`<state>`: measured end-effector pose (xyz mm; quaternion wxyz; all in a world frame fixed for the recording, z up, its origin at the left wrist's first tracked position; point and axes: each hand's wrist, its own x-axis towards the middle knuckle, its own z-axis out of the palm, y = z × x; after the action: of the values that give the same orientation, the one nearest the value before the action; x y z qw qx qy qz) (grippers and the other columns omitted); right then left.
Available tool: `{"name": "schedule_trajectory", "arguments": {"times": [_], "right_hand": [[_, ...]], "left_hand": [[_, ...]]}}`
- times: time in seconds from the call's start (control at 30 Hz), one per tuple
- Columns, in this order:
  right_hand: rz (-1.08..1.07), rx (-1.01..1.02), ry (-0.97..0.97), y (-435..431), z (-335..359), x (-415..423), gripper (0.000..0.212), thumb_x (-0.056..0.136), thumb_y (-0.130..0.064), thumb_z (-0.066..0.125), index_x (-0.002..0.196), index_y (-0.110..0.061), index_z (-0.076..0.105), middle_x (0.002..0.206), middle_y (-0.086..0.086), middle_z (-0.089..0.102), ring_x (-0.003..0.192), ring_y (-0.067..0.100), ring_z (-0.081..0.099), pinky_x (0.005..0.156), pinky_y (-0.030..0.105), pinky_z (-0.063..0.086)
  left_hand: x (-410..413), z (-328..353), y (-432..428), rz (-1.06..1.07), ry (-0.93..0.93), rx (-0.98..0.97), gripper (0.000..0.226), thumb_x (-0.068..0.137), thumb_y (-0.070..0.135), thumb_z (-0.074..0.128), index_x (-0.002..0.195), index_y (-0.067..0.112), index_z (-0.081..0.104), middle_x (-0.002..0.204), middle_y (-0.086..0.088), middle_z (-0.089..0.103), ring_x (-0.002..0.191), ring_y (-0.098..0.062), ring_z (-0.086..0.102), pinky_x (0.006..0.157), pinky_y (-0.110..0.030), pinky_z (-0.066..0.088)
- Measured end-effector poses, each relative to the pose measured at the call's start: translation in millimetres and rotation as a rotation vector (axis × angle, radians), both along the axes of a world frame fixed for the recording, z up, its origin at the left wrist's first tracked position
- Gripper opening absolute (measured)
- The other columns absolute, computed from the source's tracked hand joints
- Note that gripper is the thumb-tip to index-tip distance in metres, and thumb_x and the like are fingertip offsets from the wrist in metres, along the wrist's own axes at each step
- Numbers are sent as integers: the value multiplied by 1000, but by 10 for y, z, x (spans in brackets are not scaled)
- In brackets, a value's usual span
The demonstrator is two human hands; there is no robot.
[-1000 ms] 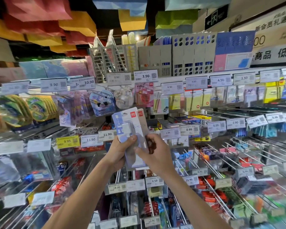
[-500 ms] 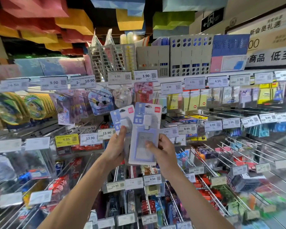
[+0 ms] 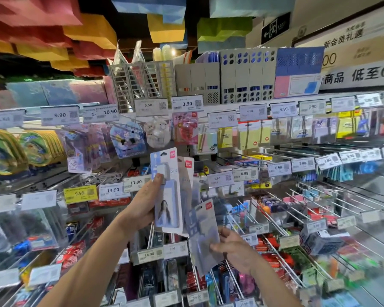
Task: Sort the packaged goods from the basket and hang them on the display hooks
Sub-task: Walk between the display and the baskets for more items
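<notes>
My left hand (image 3: 145, 202) grips a small stack of light-blue badge-holder packs (image 3: 167, 191), held upright in front of the display hooks, thumb pressed on the front pack's clip. A second pack with a red logo (image 3: 187, 171) fans out behind it. My right hand (image 3: 235, 249) pinches another blue badge-holder pack (image 3: 203, 231) lower down and tilted, apart from the stack. Several display hooks (image 3: 264, 216) with price tags stick out behind both hands. No basket is in view.
The wall of hooks carries hanging stationery: sticky notes (image 3: 246, 136), round green packs (image 3: 38, 147), red items (image 3: 273, 247). Grey file racks (image 3: 242, 78) stand on the top shelf. Price tags such as 18.90 (image 3: 149, 253) line the hook ends. Coloured paper bags hang overhead.
My right hand has pulled one pack away from the stack and lowered it down and to the right. The left hand keeps the other packs raised.
</notes>
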<state>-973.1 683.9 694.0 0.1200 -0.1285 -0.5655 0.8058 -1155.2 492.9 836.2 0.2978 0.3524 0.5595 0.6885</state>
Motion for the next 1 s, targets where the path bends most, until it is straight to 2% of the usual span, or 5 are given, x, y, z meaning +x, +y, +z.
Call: {"name": "schedule_trajectory", "arguments": {"times": [0.07,0.23,0.4,0.63,1.0], "right_hand": [[28,17,-6,65,0,4,58,67,6,80,120,2,58,110,19,72,106,36,66,99,48,51],[-82,39,-85,180,-102,14,50,70,8,81,116,-3,65,107,16,76,98,34,71,91,49,57],[-159,168,17,55,122,-295,35,82,8,77,113,-3,68,103,10,77,90,23,75,76,37,61],[-245,162,79,58,248,-565,43,80,-10,85,118,-5,65,111,13,76,101,38,73,88,60,59],[-315,428,-149,202,342,-1117,37,94,-31,72,122,-11,60,113,4,70,107,27,66,99,48,55]], "left_hand": [[13,18,-6,2,11,-18,78,78,81,66,124,19,73,122,-34,66,98,-41,56,81,-50,46],[-13,7,-9,22,-50,-5,59,97,61,45,131,19,68,126,-23,69,113,-42,67,110,-71,37],[-12,-6,36,52,-52,-29,66,94,61,41,138,15,59,128,-21,70,112,-37,71,98,-56,56],[-15,-19,25,97,-63,-43,61,98,61,39,138,21,60,134,-21,66,126,-46,60,110,-70,39],[-16,-21,30,90,13,-55,76,87,77,52,141,25,61,129,-23,68,113,-51,56,104,-70,39]]}}
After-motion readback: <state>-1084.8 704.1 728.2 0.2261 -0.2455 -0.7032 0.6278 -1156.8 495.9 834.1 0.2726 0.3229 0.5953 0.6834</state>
